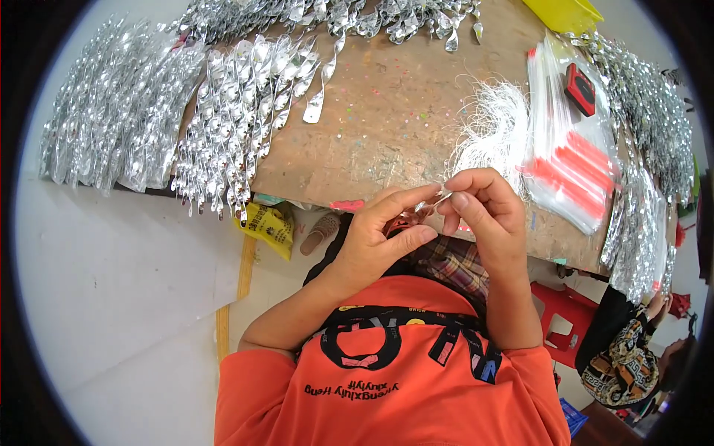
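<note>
- Near the front edge of the tabletop (pixel 372 134), a thin white string (pixel 443 198) is showing between my hands; my right hand (pixel 491 213) is pinching it with thumb and forefinger.
- My left hand (pixel 381 239) is holding its forefinger close by, thumb standing apart; whether it is gripping anything, I cannot tell.
- Being so thin, the string could be slipping from my fingertips and falling.
- Beyond, a string bundle (pixel 492 123) is lying loose beside clear bags (pixel 547 111); a careless pull could be tangling it.
- Leftward, twisted silver strips (pixel 242 104) are overhanging the edge; a knock could be dragging them down.
- My orange shirt (pixel 297 416) and a yellow bag (pixel 268 227) are bearing dark lettering.
</note>
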Motion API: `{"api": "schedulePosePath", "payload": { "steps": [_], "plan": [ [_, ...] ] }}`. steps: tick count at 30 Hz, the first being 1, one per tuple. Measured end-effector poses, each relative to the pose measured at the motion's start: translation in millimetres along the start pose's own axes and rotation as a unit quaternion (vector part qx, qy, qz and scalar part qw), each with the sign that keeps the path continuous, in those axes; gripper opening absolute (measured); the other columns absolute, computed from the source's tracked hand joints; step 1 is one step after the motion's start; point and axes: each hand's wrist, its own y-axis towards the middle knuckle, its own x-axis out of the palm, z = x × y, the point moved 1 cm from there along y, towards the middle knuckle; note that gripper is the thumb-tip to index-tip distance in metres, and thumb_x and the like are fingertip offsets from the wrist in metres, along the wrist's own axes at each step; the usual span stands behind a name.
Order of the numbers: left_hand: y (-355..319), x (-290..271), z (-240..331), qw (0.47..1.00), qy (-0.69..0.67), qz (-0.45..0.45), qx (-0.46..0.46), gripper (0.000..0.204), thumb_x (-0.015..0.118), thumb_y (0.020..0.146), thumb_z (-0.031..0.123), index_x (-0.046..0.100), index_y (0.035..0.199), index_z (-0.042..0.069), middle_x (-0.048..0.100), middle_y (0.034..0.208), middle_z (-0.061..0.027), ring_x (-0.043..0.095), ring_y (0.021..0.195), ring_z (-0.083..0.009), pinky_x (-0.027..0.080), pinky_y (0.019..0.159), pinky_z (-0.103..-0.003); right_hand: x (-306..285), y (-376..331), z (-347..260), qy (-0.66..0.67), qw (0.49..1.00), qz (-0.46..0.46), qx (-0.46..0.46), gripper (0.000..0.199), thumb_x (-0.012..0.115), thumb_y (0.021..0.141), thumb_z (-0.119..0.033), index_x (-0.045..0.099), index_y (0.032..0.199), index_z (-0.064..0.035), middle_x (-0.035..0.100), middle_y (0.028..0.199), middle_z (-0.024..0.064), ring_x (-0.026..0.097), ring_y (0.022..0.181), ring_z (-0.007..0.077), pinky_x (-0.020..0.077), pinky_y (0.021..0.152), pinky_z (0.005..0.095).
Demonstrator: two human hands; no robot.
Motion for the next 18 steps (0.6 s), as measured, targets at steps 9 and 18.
{"api": "schedulePosePath", "payload": {
  "steps": [9, 18],
  "plan": [
    [10.5, 3.3, 11.5, 0.963, -0.258, 0.012, -0.074, 0.015, 0.051, 0.092, 0.01, 0.053, 0.101, -0.001, 0.056, 0.098, -0.0053, 0.055, 0.092, -0.0105, 0.045, 0.082, -0.025, 0.6, -4.6, 4.5, -0.003, 0.999, -0.029, 0.014, 0.012, 0.053, 0.089, -0.007, 0.053, 0.098, 0.0016, 0.061, 0.08, 0.0088, 0.056, 0.062, 0.0121, 0.0465, 0.058, 0.0224],
    [14.2, 2.9, 9.2, 0.983, -0.171, 0.038, -0.052, 0.012, 0.051, 0.092, 0.013, 0.052, 0.092, 0.001, 0.052, 0.102, -0.0066, 0.051, 0.085, -0.0069, 0.044, 0.075, -0.022, 0.8, -2.1, 4.1, -0.039, 0.998, -0.016, 0.039, 0.011, 0.053, 0.088, -0.007, 0.054, 0.096, 0.0016, 0.06, 0.078, 0.008, 0.057, 0.064, 0.0112, 0.0467, 0.059, 0.0215]
  ]
}}
